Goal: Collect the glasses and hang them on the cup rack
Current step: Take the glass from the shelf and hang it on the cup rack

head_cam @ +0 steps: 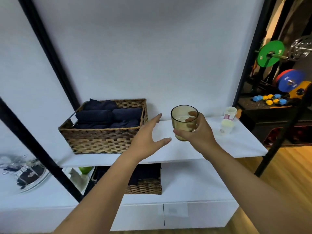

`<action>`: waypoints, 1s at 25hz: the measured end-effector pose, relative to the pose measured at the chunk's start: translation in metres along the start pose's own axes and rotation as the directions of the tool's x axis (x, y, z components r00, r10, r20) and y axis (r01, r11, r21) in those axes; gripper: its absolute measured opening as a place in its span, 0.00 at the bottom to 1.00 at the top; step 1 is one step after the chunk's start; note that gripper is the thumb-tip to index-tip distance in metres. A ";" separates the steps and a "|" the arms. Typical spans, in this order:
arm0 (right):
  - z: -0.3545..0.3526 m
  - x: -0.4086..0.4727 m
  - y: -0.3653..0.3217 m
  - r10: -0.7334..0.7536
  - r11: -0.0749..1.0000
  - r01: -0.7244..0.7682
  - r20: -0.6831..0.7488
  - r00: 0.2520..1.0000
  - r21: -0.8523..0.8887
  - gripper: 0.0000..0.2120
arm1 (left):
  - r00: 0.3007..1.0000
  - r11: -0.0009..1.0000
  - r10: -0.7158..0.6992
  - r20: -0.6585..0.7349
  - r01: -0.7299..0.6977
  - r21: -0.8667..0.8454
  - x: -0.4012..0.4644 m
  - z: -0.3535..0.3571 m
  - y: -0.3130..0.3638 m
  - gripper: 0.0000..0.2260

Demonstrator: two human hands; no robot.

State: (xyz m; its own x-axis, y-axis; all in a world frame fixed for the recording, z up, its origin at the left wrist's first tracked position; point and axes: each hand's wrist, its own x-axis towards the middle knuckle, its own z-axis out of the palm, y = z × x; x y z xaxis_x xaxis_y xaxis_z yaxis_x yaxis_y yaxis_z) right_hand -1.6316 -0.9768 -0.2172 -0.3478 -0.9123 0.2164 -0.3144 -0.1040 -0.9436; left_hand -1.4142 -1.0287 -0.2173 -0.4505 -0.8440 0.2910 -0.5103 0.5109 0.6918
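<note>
Above the white shelf point(185, 154), right hand point(197, 132) grips amber glass point(183, 125).

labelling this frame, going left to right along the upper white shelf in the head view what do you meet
wicker basket of dark folded cloths → left hand, open above the shelf → amber glass gripped in the right hand → two paper cups near the right end
</note>
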 end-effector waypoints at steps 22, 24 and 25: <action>0.283 -0.244 -0.199 -0.333 0.940 0.220 0.578 0.745 0.259 0.39 | 0.737 0.876 -0.375 -0.562 0.481 0.045 -0.425 -0.278 -0.031 0.38; 0.285 -0.243 -0.191 -0.320 0.945 0.208 0.574 0.754 0.253 0.40 | 0.732 0.866 -0.394 -0.556 0.499 0.043 -0.429 -0.281 -0.030 0.36; 0.288 -0.243 -0.188 -0.311 0.947 0.193 0.573 0.758 0.259 0.39 | 0.727 0.859 -0.400 -0.558 0.510 0.049 -0.434 -0.283 -0.028 0.35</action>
State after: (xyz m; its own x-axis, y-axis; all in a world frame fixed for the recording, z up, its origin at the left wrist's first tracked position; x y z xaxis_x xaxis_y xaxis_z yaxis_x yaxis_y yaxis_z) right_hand -1.2332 -0.8495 -0.1650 0.3401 -0.8864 0.3140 -0.1363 -0.3769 -0.9162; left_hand -0.9976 -0.7229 -0.1758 0.2857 -0.9089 0.3037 -0.7040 0.0160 0.7101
